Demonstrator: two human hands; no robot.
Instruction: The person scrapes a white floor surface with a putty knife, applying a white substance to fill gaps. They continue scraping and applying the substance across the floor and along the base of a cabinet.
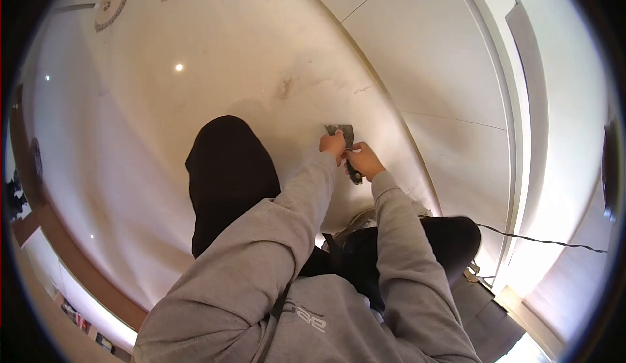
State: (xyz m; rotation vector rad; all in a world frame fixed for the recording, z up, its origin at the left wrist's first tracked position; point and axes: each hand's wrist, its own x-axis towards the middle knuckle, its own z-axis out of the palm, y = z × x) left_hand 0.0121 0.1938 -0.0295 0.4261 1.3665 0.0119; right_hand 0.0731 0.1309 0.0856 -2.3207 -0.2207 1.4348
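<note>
Both my hands are together on a scraper with a wide, stained metal blade and a dark handle. My left hand is closed at the blade, its thumb lying over the metal. My right hand pinches the tool just below, where blade meets handle, and the handle's end sticks out beneath the fingers. Behind the blade is a pale cream surface with grey smudges up and to the left of the tool.
At the upper left, a round pad with a dark rim lies against the pale surface. White panels with thin seams run along the right. A dark twisted cable crosses at the lower right, near my bent knee.
</note>
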